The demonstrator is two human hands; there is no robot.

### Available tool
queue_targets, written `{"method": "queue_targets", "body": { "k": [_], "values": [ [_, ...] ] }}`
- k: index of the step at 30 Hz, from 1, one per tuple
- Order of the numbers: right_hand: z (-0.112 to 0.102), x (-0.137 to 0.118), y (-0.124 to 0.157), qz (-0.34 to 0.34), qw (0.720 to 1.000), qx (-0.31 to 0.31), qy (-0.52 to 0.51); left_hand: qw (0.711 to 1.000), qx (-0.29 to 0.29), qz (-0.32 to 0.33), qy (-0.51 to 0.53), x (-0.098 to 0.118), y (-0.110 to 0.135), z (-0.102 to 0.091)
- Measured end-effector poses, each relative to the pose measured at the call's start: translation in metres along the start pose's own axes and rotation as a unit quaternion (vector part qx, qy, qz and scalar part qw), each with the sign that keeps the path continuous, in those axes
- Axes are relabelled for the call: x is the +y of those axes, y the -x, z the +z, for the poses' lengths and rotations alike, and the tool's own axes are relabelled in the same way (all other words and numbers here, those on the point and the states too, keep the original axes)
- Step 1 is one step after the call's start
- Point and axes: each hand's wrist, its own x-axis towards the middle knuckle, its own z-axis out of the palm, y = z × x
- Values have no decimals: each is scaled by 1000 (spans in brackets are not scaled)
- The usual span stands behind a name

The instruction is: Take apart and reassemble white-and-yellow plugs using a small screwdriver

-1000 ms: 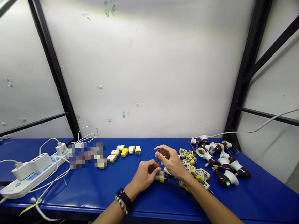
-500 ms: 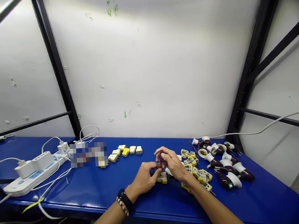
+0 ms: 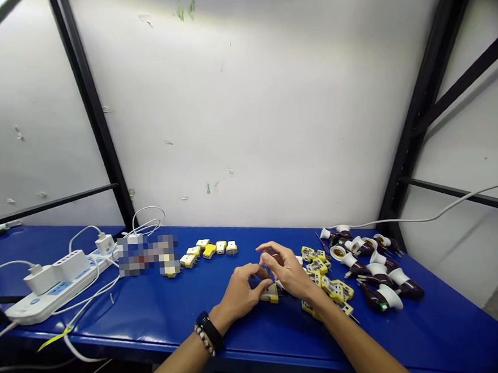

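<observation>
Curled in close, with thumb and forefinger nearly meeting, my left hand (image 3: pixel 243 292) rests at a white-and-yellow plug adapter (image 3: pixel 269 294) near the front of the blue desk (image 3: pixel 155 312); I cannot tell whether its fingers grip the adapter. Just above, my right hand (image 3: pixel 287 272) is bent narrow, its fingertips closed about a slim tool (image 3: pixel 266 269) that my fingers mostly cover. A second ago a thin metal shaft showed between my hands, and half a second ago a purple handle did; now both are largely hidden. The left hand has barely shifted over the adapter. Unchanged, yellow open-faced adapters (image 3: pixel 316 266) lie heaped to my right, beside dark plug-in lamp holders with white collars (image 3: pixel 378 274).
</observation>
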Motion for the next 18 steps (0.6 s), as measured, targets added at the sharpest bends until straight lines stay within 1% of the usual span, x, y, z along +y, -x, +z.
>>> {"method": "queue_targets", "body": {
  "k": [2, 4, 7, 10, 12, 15, 18],
  "values": [
    [0, 0, -1, -7, 1000, 5, -3, 1000, 12, 4, -7, 1, 0, -1],
    [-1, 1, -1, -13, 1000, 8, -10, 1000, 10, 9, -7, 3, 0, -3],
    [-4, 1, -2, -10, 999, 27, -21, 1000, -24, 11, -7, 6, 2, -7],
    [-8, 0, -4, -9, 997, 66, -44, 998, -60, 9, -13, 6, 5, -8],
    [-9, 1, -5, -8, 995, 86, -55, 997, -69, 3, -25, 5, 6, -8],
    [-10, 1, -6, -8, 993, 98, -59, 995, -84, -15, -47, 2, 7, -9],
    [-15, -2, -5, -22, 991, 128, -44, 994, -100, -30, -42, 1, 7, -10]
  ]
}}
